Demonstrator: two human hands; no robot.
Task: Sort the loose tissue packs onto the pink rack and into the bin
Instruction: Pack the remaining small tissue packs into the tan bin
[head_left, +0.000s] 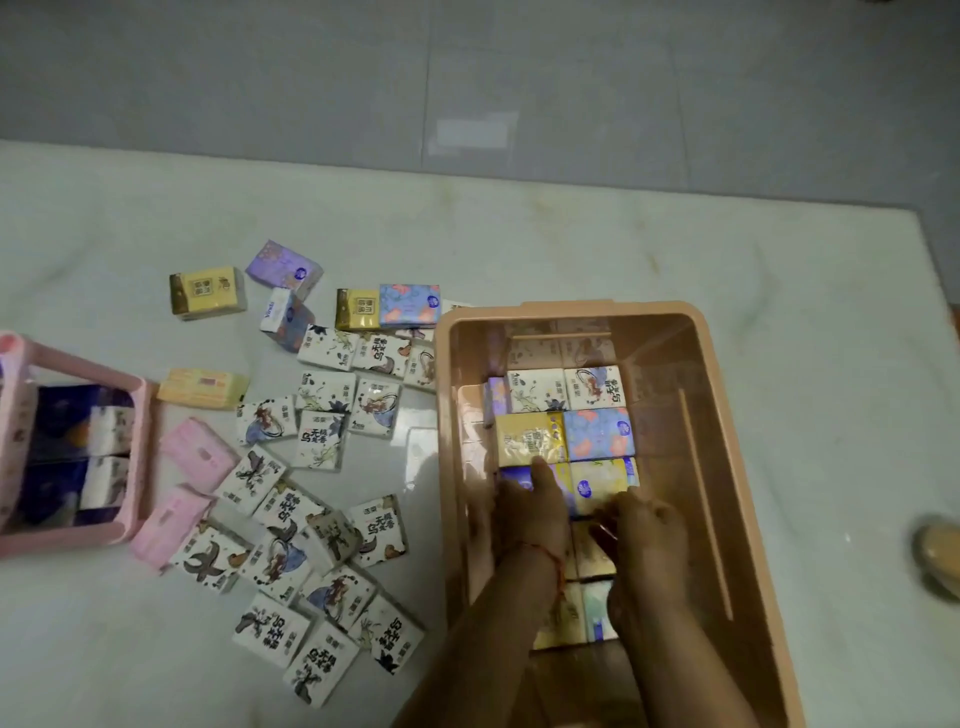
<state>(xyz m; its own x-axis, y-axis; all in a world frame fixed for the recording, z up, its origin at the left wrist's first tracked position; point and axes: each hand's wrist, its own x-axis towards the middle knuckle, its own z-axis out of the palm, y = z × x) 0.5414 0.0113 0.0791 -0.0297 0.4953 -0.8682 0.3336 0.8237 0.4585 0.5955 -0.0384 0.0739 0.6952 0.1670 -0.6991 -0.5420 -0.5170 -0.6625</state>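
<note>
Inside the peach bin (727, 415), at 4 o'clock of the view, both hands work on one row of tissue packs. The left hand (530, 512) holds a blue-and-yellow pack (515, 476): the thumb lies over its top and the fingers bend down at its 9 o'clock edge. The right hand (644, 527) has curled fingers at the near edge of a pale yellow pack (602, 480), just beside the first one. If they really pinch it, I cannot tell, because the hand is blurred. Beyond this row, toward 12 o'clock, lie a gold pack (527, 436) and a lilac flowered pack (597, 431), then two white ones. More packs lie under the wrists. A red thread (556, 564) goes round the left wrist.

The loose tissue packs (322, 436), mostly white with ink drawings, are spread on the white worktop (623, 249) at 9 o'clock from the bin. Some yellow, purple and pink ones lie among them. The pink rack (140, 457) stands at the 9 o'clock edge and holds dark blue and white packs. A round tan object (940, 561) shows at 3 o'clock, cut by the edge. Grey floor (311, 78) lies at 12 o'clock.
</note>
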